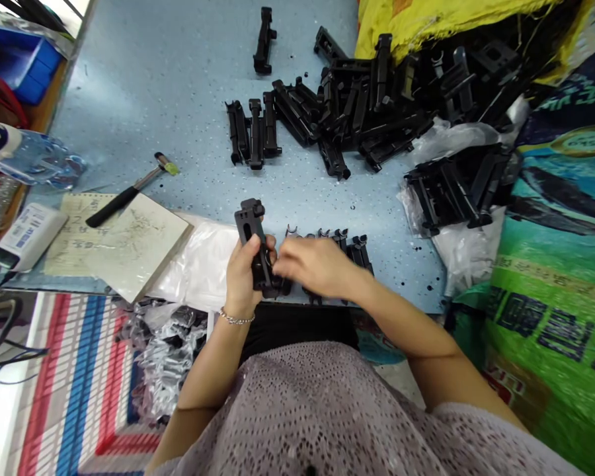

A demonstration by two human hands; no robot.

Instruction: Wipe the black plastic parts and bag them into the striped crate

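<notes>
My left hand (244, 271) is wrapped round a long black plastic part (252, 228), held tilted above the table's front edge. Close to the right side of that part is my right hand (317, 264), its fingers bent and smeared by motion; whether they hold anything is hidden. Behind and below my right hand, several similar black parts (359, 251) lie in a row at the front edge. Farther back, more black parts (255, 132) stand side by side, next to a large heap of them (347, 106).
On the left are a hammer (123, 201), a square board (143, 241), a white box (30, 235), a bottle (34, 155) and clear plastic bags (201, 258). A yellow sack (426, 23) and a green sack (555, 317) border the right. A striped basket (74, 370) stands below the table.
</notes>
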